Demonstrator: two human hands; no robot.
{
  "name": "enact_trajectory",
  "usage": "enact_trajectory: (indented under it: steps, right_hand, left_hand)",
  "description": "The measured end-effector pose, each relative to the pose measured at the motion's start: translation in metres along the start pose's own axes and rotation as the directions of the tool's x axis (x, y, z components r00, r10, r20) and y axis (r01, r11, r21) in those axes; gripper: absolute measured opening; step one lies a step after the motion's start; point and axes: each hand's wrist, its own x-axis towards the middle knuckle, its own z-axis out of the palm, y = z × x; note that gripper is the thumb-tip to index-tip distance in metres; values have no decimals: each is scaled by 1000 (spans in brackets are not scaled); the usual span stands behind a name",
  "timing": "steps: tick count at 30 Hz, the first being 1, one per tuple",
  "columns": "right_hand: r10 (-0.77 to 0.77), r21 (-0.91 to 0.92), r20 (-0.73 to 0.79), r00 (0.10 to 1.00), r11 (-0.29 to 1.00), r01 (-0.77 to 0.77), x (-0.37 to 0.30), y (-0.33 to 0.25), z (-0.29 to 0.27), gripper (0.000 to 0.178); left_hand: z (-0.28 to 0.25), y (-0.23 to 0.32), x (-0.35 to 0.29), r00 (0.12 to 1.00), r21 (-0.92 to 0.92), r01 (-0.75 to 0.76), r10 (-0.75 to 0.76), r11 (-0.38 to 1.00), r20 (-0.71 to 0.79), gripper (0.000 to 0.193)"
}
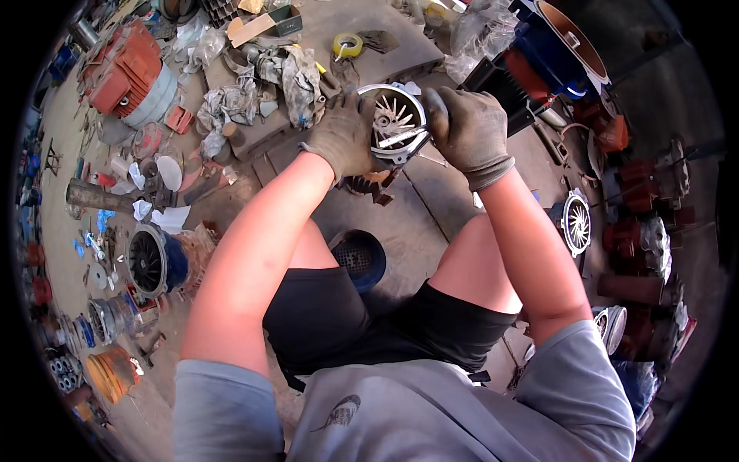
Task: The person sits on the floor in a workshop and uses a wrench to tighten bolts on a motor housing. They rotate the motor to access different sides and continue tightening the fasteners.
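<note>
In front of me is a round metal motor housing [422, 115] with a pale rim and a bladed fan [391, 115] inside. My left hand [346, 131], in a dirty work glove, is closed on its left side. My right hand [471, 131], also gloved, is curled shut at the right rim; what its fingers hold is hidden. A slim pale bar [400, 138] crosses the lower part of the opening toward the right hand; whether that hand grips it, I cannot tell. Beneath the housing, rusty brown parts [373, 185] show.
A dark round basket-like cover [359, 260] sits between my legs. Ahead lie crumpled rags [292, 81] and a yellow tape roll [348, 45]. A blue motor [558, 50] stands far right, a red motor [127, 69] far left. Another ringed fan [576, 222] lies right.
</note>
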Motion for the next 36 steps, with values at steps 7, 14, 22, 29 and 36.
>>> enact_trajectory:
  steps: [7, 14, 22, 29, 36]
  right_hand:
    - [-337, -6, 290, 896, 935, 354, 8, 36, -26, 50]
    - [254, -123, 281, 925, 966, -228, -6, -17, -32, 30]
    - [134, -120, 663, 736, 990, -72, 33, -3, -64, 49]
    - [-149, 417, 739, 657, 867, -273, 53, 37, -24, 52]
    - [15, 673, 734, 679, 117, -730, -10, -10, -17, 32]
  left_hand:
    - [-17, 19, -12, 997, 52, 74, -75, 996, 13, 128]
    - [-2, 17, -18, 991, -9, 131, -131, 991, 4, 131]
    - [3, 9, -18, 993, 9, 105, -105, 994, -53, 127]
    - [1, 17, -13, 993, 34, 86, -83, 996, -81, 119]
    - [4, 14, -20, 992, -4, 97, -97, 995, -75, 112]
